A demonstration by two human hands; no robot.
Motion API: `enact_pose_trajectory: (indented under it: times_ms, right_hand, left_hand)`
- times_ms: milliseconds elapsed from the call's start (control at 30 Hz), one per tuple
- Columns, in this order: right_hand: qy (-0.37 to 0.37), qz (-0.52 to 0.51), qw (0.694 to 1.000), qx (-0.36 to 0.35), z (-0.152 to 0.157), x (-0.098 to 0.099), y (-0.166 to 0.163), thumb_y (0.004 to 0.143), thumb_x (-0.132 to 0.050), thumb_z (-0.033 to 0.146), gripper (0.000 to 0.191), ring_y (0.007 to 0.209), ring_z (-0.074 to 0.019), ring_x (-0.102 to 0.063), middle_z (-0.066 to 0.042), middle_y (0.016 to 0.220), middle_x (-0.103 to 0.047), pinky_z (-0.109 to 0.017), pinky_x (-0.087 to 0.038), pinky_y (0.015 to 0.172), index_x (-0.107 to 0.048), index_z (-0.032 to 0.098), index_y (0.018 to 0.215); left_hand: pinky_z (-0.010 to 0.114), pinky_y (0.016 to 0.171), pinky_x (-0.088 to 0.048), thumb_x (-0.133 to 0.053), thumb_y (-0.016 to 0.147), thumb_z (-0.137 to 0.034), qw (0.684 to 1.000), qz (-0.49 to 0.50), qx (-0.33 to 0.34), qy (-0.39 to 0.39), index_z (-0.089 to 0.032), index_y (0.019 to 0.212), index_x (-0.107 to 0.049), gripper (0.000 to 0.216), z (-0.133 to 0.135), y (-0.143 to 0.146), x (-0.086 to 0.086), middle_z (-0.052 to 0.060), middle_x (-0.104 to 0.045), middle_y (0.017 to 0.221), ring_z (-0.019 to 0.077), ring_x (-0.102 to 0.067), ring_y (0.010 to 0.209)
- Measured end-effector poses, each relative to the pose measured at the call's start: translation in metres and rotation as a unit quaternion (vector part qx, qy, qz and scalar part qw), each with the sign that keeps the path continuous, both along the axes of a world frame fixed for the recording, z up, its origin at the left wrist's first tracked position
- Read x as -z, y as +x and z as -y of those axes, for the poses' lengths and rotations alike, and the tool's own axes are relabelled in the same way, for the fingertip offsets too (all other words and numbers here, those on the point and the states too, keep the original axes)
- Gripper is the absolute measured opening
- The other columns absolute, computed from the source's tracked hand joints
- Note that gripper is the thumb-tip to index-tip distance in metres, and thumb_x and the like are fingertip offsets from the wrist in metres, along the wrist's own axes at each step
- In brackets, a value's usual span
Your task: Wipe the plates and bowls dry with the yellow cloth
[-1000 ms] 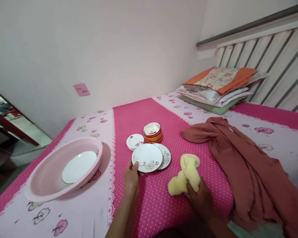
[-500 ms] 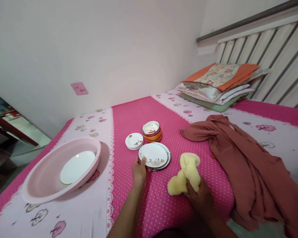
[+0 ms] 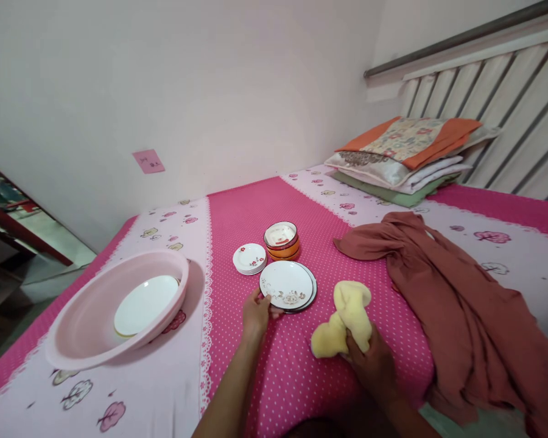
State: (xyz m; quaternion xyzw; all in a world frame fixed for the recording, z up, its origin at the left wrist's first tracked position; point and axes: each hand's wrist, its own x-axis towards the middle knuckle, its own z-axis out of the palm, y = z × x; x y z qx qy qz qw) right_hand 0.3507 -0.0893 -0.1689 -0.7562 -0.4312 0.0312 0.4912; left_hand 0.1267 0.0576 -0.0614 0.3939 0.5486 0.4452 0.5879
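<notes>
My left hand (image 3: pixel 256 316) is closed at the near left rim of a white plate (image 3: pixel 285 283) with a brown flower print, thumb by the edge and some fingers hidden. Under that plate lies another dark-rimmed plate (image 3: pixel 315 293), mostly covered. A bunched yellow cloth (image 3: pixel 352 313) is gripped in my right hand (image 3: pixel 369 359), just above the pink bedspread. Behind the plates are a stack of small white saucers (image 3: pixel 249 256) with red flowers and a stack of orange bowls (image 3: pixel 284 248).
On the left stands a pink basin (image 3: pixel 80 328) with a white plate (image 3: pixel 146 304) inside. A reddish-brown garment (image 3: pixel 438 298) lies to the right. Folded cushions and cloths (image 3: pixel 406 152) are piled at the back right near a railing. A pink note (image 3: pixel 148 161) is on the wall.
The upper plate has slid slightly right over the lower one, with my left hand at its rim. My right hand holds the yellow cloth as before. The view has shifted slightly.
</notes>
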Motion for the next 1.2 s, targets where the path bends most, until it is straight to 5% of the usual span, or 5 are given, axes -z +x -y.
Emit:
enact_pose_trajectory:
  times_ms: [367, 467, 667, 1200]
  right_hand:
    - [0.002, 0.003, 1.0, -0.001, 0.0, 0.007, 0.002, 0.087, -0.055, 0.061, 0.043, 0.075, -0.0327, -0.07, -0.012, 0.085, -0.072, -0.041, -0.053, 0.065, -0.058, 0.021, 0.103]
    - [0.016, 0.012, 1.0, -0.003, 0.0, 0.009, 0.003, 0.088, -0.055, 0.06, 0.041, 0.076, -0.0325, -0.07, -0.011, 0.085, -0.072, -0.041, -0.053, 0.067, -0.059, 0.021, 0.101]
    - [0.013, 0.017, 1.0, 0.001, 0.0, 0.007, 0.002, 0.088, -0.056, 0.06, 0.04, 0.074, -0.0319, -0.068, -0.01, 0.083, -0.071, -0.04, -0.052, 0.064, -0.058, 0.023, 0.099]
    - [0.005, 0.008, 1.0, 0.008, 0.0, 0.002, 0.002, 0.084, -0.054, 0.064, 0.041, 0.072, -0.0323, -0.066, -0.01, 0.08, -0.069, -0.041, -0.051, 0.062, -0.056, 0.024, 0.093]
  left_hand:
    - [0.025, 0.046, -0.05, -0.074, 0.092, -0.026, 0.997, -0.071, 0.012, 0.013, -0.006, 0.144, -0.06, 0.058, -0.002, 0.001, 0.006, -0.004, -0.061, 0.05, 0.0177, -0.066, 0.043]
    - [0.028, 0.055, -0.057, -0.07, 0.097, -0.028, 0.993, -0.116, 0.012, 0.004, -0.011, 0.141, -0.061, 0.048, -0.003, -0.001, 0.008, -0.002, -0.068, 0.067, 0.0154, -0.067, 0.052]
    - [0.047, 0.092, -0.061, -0.069, 0.099, -0.037, 0.98, -0.199, -0.001, -0.011, -0.018, 0.13, -0.065, 0.037, -0.006, -0.004, 0.014, 0.011, -0.068, 0.13, 0.0253, -0.069, 0.11]
    - [0.047, 0.093, -0.06, -0.069, 0.099, -0.039, 0.985, -0.144, 0.067, -0.07, -0.018, 0.133, -0.065, 0.041, -0.019, 0.004, 0.011, 0.011, -0.066, 0.133, 0.0271, -0.069, 0.112]
